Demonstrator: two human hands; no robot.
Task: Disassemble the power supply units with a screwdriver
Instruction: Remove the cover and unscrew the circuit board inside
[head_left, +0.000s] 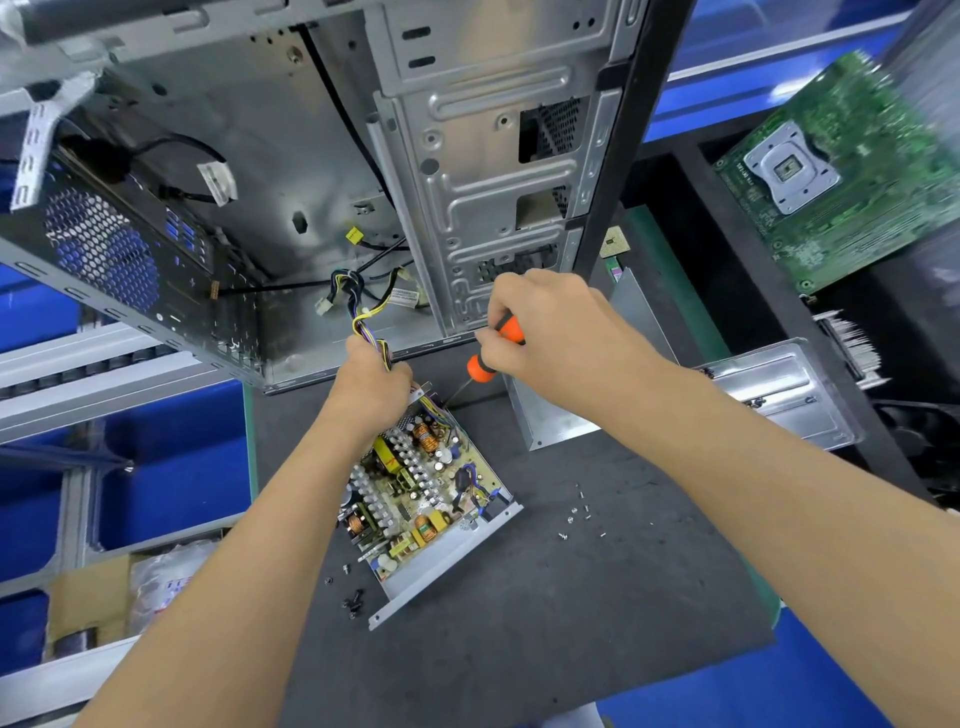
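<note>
A: What is sitting on the table (571, 597) right now?

B: The open computer case (322, 171) is taking up the far side. Nearer the person, the power supply unit (426, 499) is lying with its cover off and its circuit board showing. A bare metal cover (566, 415) is standing just beside it on the right.

A: And the hands?

B: The left hand (371, 384) is gripping the wire bundle (363, 312), fingers curled round it, where it is running up from the unit into the case. The right hand (540, 327) is wrapping round the orange screwdriver (493, 348) and aiming its tip at the unit's far corner.

A: What is worrying you?

B: The wires are crowding that corner, so the tip may be slipping off a screw and nicking insulation or a component. Pulling hard on the bundle could be dragging the light unit across the mat.

A: Anything smaller?

B: Loose screws (579, 514) are lying scattered to the right, and darker ones (353, 603) near the front edge; a forearm sweeping across could be knocking them off.
</note>
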